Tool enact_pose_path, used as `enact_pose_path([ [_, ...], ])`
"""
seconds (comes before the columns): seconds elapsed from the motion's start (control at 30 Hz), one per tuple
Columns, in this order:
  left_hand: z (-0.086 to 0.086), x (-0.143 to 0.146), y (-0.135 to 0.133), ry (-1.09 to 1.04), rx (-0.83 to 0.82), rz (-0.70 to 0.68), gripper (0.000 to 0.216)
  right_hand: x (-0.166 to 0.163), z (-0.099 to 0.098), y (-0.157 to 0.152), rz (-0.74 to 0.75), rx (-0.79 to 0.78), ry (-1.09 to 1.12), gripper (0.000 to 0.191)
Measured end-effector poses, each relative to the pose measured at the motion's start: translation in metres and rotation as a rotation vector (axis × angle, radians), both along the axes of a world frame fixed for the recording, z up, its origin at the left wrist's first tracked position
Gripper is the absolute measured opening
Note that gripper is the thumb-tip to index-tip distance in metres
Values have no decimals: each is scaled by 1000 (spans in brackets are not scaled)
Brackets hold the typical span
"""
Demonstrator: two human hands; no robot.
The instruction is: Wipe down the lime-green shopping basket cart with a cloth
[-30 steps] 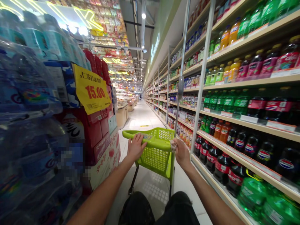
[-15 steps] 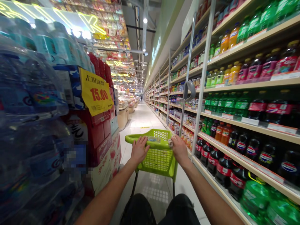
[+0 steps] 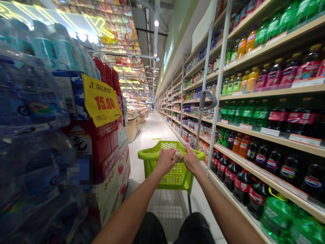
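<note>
Left hand (image 3: 166, 161), fingers curled on crumpled whitish wad (image 3: 177, 154), at handle (image 3: 148, 155) of green cart (image 3: 150, 167); right hand (image 3: 191, 160) close beside on same handle, exact grip unclear. Dark-clothed knees (image 3: 149, 230) below. Right side: shelves (image 3: 269, 92) of drink bottles (image 3: 288, 167). Left side: stacked boxes (image 3: 101, 147), yellow price sign (image 3: 103, 101) reading 15.00, plastic-wrapped bottles (image 3: 38, 105). Pale floor (image 3: 151, 128) between.

At the left of the frame, you have shrink-wrapped bottles (image 3: 38, 101), with a yellow "15.00" sign (image 3: 101, 101) beside them, above red cartons (image 3: 103, 147). Neon lettering (image 3: 99, 26) glows upper left; on your right, shelves (image 3: 254, 95) carry rows of soft-drink bottles (image 3: 288, 167).
</note>
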State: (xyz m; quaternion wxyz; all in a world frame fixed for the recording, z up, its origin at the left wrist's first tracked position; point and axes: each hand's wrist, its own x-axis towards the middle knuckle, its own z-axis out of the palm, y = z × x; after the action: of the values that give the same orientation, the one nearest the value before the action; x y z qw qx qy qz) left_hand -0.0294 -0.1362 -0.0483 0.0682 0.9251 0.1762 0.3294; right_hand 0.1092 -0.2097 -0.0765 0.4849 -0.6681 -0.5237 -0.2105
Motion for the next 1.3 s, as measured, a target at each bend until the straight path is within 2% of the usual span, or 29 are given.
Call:
enact_pose_path([
  [0.07, -3, -12, 15, -9, 26, 27, 31, 7, -3, -5, -65, -90, -71, 45],
  [0.1, -3, -20, 23, -39, 5, 83, 30, 8, -5, -6, -75, -99, -93, 44],
  [0.2, -2, -34, 38, -165, -95, 310, 29, 1, -9, -4, -97, -34, -107, 46],
  [0.23, -2, -33, 36, -186, -103, 334, 31, -2, -9, -3, -104, -14, -103, 47],
  [0.33, -2, -12, 15, -167, -15, 191, 37, -10, -10, -3, -78, 14, -79, 49],
  [0.4, -2, 1, 2, -122, 72, 58, 31, -11, -11, -6, -28, 10, -71, 49],
  [0.47, -1, 1, 3, -87, 103, -17, 23, -9, -12, -10, -28, 11, -88, 49],
  [0.53, 1, -11, 16, -113, 54, 39, 22, -7, -15, -14, -69, 30, -124, 49],
  [0.6, 2, -24, 29, -170, -28, 190, 23, -8, -17, -17, -106, 59, -132, 49],
  [0.67, 2, -23, 29, -192, -67, 273, 24, -10, -18, -17, -115, 78, -117, 51],
  [0.7, 2, -18, 24, -176, -60, 246, 24, -12, -17, -17, -114, 87, -110, 52],
  [0.8, 3, 8, 0, -95, 20, 11, 24, -12, -16, -19, -81, 110, -128, 52],
  [0.87, 3, 14, -6, -61, 61, -92, 24, -8, -16, -21, -63, 125, -126, 51],
  [0.93, 2, 8, 2, -97, 50, -52, 27, -4, -15, -23, -57, 140, -113, 49],
  [1.03, -1, -5, 16, -218, -26, 134, 31, -5, -16, -22, -61, 167, -97, 48],
  [1.07, -2, -5, 17, -227, -34, 153, 31, -7, -17, -21, -65, 176, -90, 48],
  [1.23, -4, 17, -1, -85, 84, -79, 25, -5, -22, -22, -13, 164, -103, 49],
  [1.3, -1, 14, 3, -69, 78, -53, 25, -1, -23, -24, 12, 151, -109, 49],
])
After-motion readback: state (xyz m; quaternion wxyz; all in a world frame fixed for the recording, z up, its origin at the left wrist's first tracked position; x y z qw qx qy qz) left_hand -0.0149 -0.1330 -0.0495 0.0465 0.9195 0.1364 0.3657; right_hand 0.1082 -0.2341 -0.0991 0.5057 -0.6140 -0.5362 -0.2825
